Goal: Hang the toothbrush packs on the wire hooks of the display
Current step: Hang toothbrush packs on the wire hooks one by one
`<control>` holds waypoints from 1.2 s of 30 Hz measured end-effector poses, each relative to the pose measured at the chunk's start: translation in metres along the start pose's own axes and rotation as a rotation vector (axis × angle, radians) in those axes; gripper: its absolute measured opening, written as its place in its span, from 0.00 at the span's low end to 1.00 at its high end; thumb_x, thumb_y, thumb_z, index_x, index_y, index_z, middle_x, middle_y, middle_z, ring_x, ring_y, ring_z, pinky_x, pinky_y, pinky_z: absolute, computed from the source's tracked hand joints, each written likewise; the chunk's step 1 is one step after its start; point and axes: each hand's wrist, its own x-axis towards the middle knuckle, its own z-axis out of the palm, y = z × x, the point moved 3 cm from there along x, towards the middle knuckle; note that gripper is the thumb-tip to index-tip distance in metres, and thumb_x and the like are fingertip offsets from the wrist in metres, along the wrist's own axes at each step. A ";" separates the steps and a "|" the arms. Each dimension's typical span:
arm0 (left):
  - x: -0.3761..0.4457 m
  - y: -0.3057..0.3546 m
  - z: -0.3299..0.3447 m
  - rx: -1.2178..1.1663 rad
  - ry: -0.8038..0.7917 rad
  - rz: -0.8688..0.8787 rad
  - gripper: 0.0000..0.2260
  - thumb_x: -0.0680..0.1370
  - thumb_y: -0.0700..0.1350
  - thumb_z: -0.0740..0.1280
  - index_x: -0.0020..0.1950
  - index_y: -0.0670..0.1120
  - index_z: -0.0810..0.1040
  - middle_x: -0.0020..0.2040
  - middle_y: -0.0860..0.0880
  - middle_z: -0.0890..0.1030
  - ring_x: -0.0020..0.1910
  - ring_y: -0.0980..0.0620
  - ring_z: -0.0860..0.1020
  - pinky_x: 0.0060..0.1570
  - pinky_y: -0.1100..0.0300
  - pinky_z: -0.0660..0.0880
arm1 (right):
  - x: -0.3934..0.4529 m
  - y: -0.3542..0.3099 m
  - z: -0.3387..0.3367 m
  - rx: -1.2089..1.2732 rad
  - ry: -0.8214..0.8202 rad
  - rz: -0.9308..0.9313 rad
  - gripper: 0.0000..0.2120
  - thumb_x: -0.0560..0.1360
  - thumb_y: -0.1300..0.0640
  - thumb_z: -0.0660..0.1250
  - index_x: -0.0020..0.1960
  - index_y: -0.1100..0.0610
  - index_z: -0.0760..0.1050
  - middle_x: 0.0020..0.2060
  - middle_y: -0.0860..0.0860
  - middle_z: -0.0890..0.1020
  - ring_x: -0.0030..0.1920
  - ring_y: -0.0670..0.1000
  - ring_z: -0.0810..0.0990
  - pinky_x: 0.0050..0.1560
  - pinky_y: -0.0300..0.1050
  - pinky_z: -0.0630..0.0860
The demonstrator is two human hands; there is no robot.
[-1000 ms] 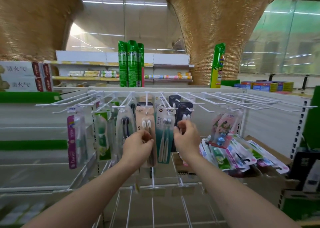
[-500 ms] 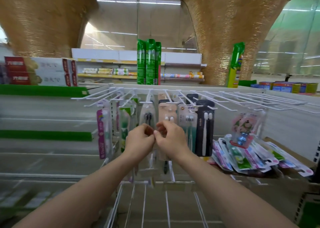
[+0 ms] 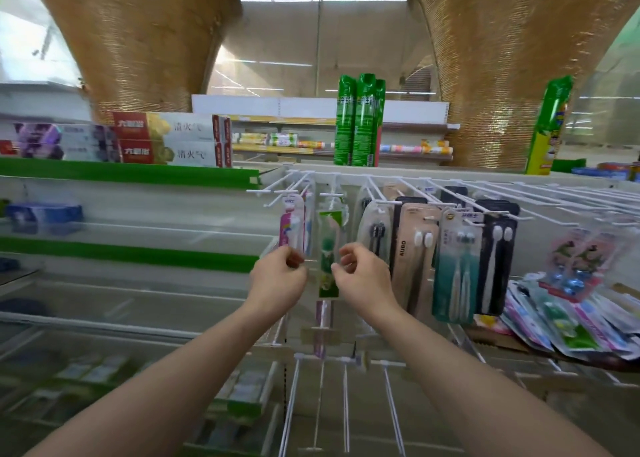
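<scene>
A person's left hand (image 3: 278, 280) and right hand (image 3: 363, 276) are flanking a green toothbrush pack (image 3: 329, 248) hanging from a wire hook (image 3: 330, 195); whether the curled fingers are pinching it cannot be told. Squaring it calls for a light steadying touch at both edges. Unhung packs (image 3: 568, 321) are lying well right of it.

Bright, even overhead store light, faintly hazy; ceiling strip lights (image 3: 277, 62) reflect as streaks on the glossy back wall. Shadows soft, barely marked. Motion blur smears the left shelves (image 3: 131, 248) and lower corner; toothbrush packs (image 3: 457, 262) at centre stay fairly sharp. Wide-angle bending bows the woven columns (image 3: 502, 75) outward at the edges.
</scene>
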 end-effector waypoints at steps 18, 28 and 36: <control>-0.014 0.036 0.056 -0.116 -0.170 0.102 0.07 0.80 0.42 0.69 0.57 0.48 0.81 0.52 0.52 0.82 0.51 0.54 0.80 0.54 0.55 0.79 | -0.014 0.058 -0.082 -0.009 0.420 0.154 0.04 0.78 0.52 0.69 0.49 0.49 0.74 0.43 0.46 0.79 0.44 0.49 0.79 0.45 0.44 0.74; -0.016 0.051 0.071 -0.121 -0.178 0.102 0.05 0.80 0.43 0.70 0.55 0.49 0.81 0.49 0.54 0.81 0.49 0.56 0.79 0.48 0.60 0.78 | 0.012 0.068 -0.101 0.085 0.365 0.306 0.27 0.73 0.48 0.76 0.67 0.52 0.68 0.56 0.46 0.72 0.56 0.50 0.74 0.59 0.48 0.74; -0.017 0.055 0.075 -0.131 -0.165 0.083 0.04 0.80 0.42 0.70 0.54 0.50 0.80 0.48 0.54 0.81 0.47 0.59 0.78 0.40 0.67 0.71 | 0.022 0.087 -0.096 0.302 0.252 0.302 0.03 0.78 0.58 0.71 0.47 0.53 0.78 0.44 0.49 0.84 0.47 0.51 0.82 0.41 0.40 0.73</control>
